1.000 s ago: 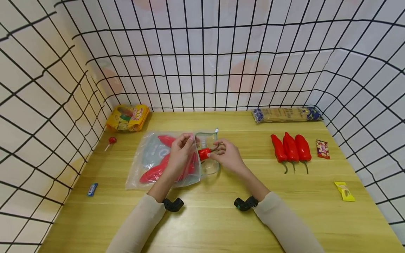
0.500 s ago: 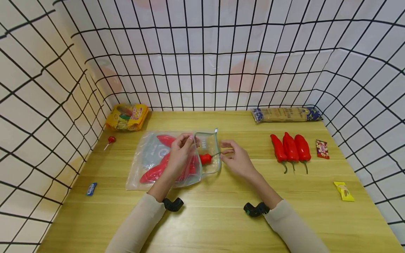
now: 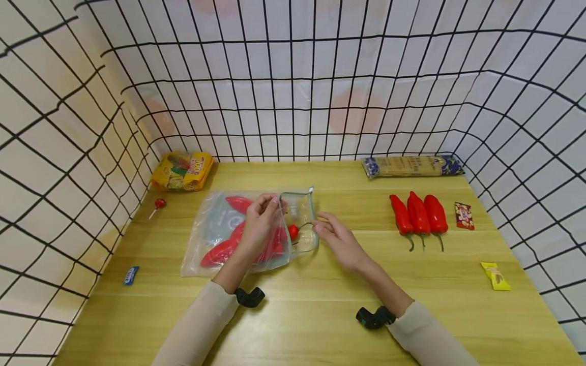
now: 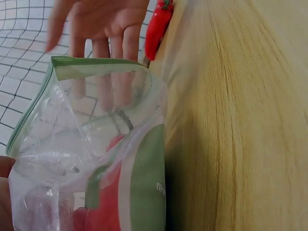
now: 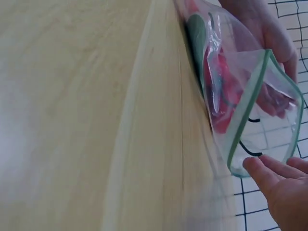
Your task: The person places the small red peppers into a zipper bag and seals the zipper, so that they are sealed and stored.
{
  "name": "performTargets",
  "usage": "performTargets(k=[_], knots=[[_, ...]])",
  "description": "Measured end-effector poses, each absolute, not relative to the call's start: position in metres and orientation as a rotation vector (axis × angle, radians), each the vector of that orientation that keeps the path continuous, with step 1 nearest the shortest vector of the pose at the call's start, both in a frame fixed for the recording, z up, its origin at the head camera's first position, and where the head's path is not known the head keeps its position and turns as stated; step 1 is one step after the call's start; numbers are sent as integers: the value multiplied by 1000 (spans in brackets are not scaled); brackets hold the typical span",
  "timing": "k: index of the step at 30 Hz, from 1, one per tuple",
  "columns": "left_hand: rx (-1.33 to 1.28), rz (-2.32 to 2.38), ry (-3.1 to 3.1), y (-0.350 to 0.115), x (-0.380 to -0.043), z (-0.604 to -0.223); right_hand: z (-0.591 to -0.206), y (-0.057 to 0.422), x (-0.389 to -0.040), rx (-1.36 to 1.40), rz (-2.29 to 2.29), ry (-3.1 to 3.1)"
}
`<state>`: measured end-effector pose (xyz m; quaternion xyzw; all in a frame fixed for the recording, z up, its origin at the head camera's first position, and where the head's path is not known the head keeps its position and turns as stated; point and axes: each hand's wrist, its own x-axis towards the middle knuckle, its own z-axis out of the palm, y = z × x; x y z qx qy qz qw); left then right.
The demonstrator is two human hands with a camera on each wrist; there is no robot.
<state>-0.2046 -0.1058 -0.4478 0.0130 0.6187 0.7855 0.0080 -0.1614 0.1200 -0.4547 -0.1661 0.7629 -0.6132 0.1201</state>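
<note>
The right hand (image 3: 341, 244) has its fingers loosely extended, not clenched around anything; its fingertips are at the bag's mouth, by the stem (image 5: 249, 148) of a red chili pepper (image 3: 293, 232). Whether they touch that stem, I cannot tell. The left hand (image 3: 257, 223) pinches the upper edge of the clear zip bag (image 3: 194, 251) between thumb and fingers, and the mouth gapes toward the right hand.

This pepper lies inside the bag, near the mouth, its stem pointing outward. Deeper in are more bagged peppers (image 3: 220, 252), overlapping, so their exact count is unclear. On the wooden table (image 3: 293, 330), well apart to the right, 3 loose peppers (image 3: 419, 214) lie side by side, stems toward the person.

Judging from this, the bagging is well under way but unfinished: several peppers are inside, 3 remain out, and the zip is unsealed.

Farther out on the right are 1 small red packet (image 3: 464, 215) and 1 yellow wrapper (image 3: 495, 276); behind lies 1 long packet (image 3: 413, 166). Along the left are 1 yellow snack bag (image 3: 182, 170), 1 red lollipop (image 3: 159, 203) and 1 blue candy (image 3: 130, 275).
</note>
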Motion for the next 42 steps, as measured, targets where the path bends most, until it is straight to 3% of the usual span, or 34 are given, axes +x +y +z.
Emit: performTargets(k=[17, 25, 34, 42], knots=[[52, 2587, 1837, -100, -205, -446, -455, 104, -170, -506, -1874, 2119], [-30, 2411, 2061, -105, -204, -447, -447, 164, -173, -334, -1689, 2523], [46, 2277, 2186, -113, -206, -446, -439, 246, -179, -109, -1382, 2874], [122, 2225, 2209, -117, -205, -443, -439, 279, -187, 24, -1058, 2938]])
